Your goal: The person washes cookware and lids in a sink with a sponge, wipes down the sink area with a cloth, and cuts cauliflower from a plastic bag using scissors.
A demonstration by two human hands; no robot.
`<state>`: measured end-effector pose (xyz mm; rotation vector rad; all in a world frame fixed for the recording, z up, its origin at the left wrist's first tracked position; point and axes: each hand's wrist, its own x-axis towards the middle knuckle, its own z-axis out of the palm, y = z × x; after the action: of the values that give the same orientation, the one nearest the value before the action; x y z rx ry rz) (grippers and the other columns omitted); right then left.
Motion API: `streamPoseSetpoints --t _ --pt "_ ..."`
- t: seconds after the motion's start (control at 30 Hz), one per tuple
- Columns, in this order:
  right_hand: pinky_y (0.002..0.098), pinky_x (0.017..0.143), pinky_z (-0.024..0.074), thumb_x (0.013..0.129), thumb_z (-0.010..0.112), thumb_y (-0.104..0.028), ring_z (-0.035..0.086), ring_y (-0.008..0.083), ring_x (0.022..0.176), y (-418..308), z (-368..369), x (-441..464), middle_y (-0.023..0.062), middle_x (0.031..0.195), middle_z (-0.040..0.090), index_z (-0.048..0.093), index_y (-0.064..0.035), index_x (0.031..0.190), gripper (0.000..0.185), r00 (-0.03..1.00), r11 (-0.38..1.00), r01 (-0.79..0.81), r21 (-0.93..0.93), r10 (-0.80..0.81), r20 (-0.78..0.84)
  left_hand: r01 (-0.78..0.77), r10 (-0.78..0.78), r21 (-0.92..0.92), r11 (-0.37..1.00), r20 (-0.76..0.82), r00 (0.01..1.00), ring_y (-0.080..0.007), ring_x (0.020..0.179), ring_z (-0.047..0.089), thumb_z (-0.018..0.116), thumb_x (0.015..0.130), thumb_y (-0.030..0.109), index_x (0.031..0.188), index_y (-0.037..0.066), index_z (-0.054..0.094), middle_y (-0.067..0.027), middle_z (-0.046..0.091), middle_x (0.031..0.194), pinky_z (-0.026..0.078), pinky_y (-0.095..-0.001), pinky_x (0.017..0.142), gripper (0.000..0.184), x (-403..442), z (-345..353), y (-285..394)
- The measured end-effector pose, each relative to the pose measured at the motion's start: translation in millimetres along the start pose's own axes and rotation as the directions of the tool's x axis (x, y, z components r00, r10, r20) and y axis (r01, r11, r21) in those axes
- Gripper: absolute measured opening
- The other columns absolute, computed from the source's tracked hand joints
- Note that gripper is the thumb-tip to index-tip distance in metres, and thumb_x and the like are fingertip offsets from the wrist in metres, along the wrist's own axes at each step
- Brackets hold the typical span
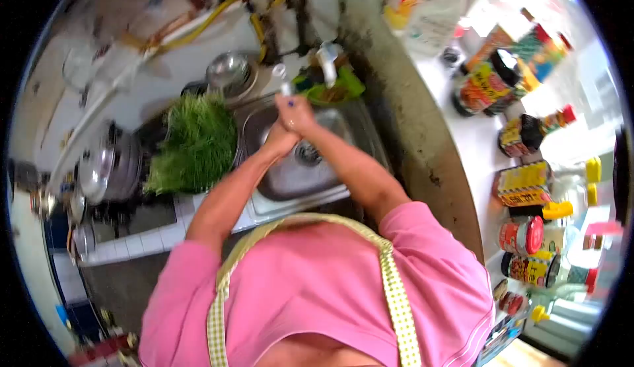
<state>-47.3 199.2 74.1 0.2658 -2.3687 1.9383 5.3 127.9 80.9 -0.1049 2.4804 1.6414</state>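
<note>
Over the steel sink (277, 187), just below the tap (284, 83), my two hands are pressed together. My right hand (297, 114) lies over the far end of my left, its fingers curled in and blurred. A small blue spot shows on it. My left hand (280, 140) is partly covered by the right, and its fingers are hidden. No tool or dish can be made out between them. Beneath the hands sits the round drain (307, 152).
Left of the sink stands a large heap of leafy greens (195, 142), then a lidded steel pot (111, 165). Behind are a metal bowl (231, 73) and a green basin (340, 91). Sauce bottles (489, 79) and jars (522, 235) crowd the right ledge (472, 162).
</note>
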Motion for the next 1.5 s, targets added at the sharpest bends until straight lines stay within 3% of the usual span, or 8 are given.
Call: streamPoseSetpoints --t 0.17,0.43,0.57,0.63,0.83,0.9,1.17,1.5 --pt "0.0398 0.067 0.0411 0.077 0.047 -0.04 0.054 0.0388 0.076 16 3 -9 0.023 0.073 0.055 0.06 -0.0002 0.074 0.042 0.981 0.964 -0.191 -0.185 0.192 -0.008 0.018 0.013 0.347 0.938 -0.088 0.996 -0.0317 0.094 0.053 0.057 0.068 0.032 0.099 0.005 0.049 -0.0194 0.055 0.1 0.041 -0.0397 0.076 0.042 -1 21 -26" --pt "0.036 0.069 0.0428 0.074 0.055 -0.036 0.056 0.0286 0.076 84 7 -21 0.0178 0.078 0.059 0.058 -0.0021 0.091 0.038 0.937 0.938 -0.343 -0.049 0.346 0.053 0.267 -0.199 0.534 0.802 -0.182 0.963 -0.038 0.086 0.054 0.058 0.068 0.03 0.104 0.006 0.04 -0.0215 0.057 0.091 0.043 -0.045 0.073 0.047 -14 22 -39" --pt "0.0262 0.051 0.0423 0.073 0.063 -0.025 0.05 0.0132 0.057 38 -23 -44 0.0041 0.067 0.053 0.051 -0.0023 0.094 0.033 0.801 0.81 -0.56 0.174 0.475 0.366 0.244 -0.23 -0.006 0.97 -0.352 0.907 -0.0277 0.075 0.058 0.068 0.06 0.025 0.102 0.008 0.045 -0.0122 0.058 0.088 0.046 -0.0388 0.062 0.051 -11 15 -73" --pt "0.024 0.049 0.0409 0.073 0.063 -0.021 0.049 0.011 0.055 37 -23 -39 0.003 0.065 0.052 0.051 -0.0029 0.089 0.027 0.837 0.874 -0.471 0.12 0.4 0.373 0.309 -0.433 -0.632 0.71 -0.047 0.9 -0.0217 0.074 0.055 0.067 0.063 0.03 0.101 0.011 0.047 -0.0078 0.056 0.09 0.046 -0.0357 0.06 0.047 -15 6 -81" --pt "0.0281 0.052 0.044 0.073 0.062 -0.015 0.055 0.0146 0.058 15 -30 -28 0.0052 0.067 0.057 0.056 -0.0057 0.081 0.014 0.943 0.994 -0.103 0.039 0.085 0.323 0.376 -0.534 -0.904 0.203 0.219 0.817 -0.0218 0.08 0.05 0.048 0.079 0.032 0.099 0.01 0.049 -0.0071 0.052 0.086 0.043 -0.0403 0.072 0.03 -14 -2 -121" --pt "0.0362 0.06 0.045 0.072 0.06 -0.022 0.058 0.0265 0.067 17 -22 -30 0.0104 0.076 0.06 0.058 -0.0116 0.084 0.016 0.908 0.73 0.318 -0.605 -0.051 0.416 0.478 -0.646 -0.862 0.17 0.269 0.715 -0.0242 0.072 0.052 0.046 0.078 0.027 0.101 0.008 0.047 -0.0094 0.052 0.09 0.044 -0.0404 0.065 0.03 -12 3 -149" --pt "0.0354 0.067 0.0441 0.066 0.061 -0.018 0.055 0.0287 0.079 -44 5 -22 0.01 0.094 0.056 0.062 -0.0135 0.077 0.011 0.707 0.633 0.657 -0.409 -0.329 0.626 0.273 -0.319 -0.467 0.841 -0.021 0.947 -0.0142 0.075 0.051 0.051 0.069 0.006 0.103 0.014 0.048 -0.0008 0.052 0.089 0.042 -0.0317 0.068 0.035 -19 -23 -80" --pt "0.0302 0.066 0.0454 0.067 0.063 -0.016 0.058 0.0254 0.073 -113 6 46 0.0098 0.08 0.061 0.062 -0.0083 0.08 0.015 0.705 0.637 0.709 -0.302 -0.645 0.293 0.051 -0.126 -0.167 0.985 -0.481 0.867 -0.0335 0.111 0.035 0.07 0.058 0.025 0.129 0.014 0.02 -0.0193 0.035 0.118 0.031 -0.0365 0.092 0.088 29 -30 -94"
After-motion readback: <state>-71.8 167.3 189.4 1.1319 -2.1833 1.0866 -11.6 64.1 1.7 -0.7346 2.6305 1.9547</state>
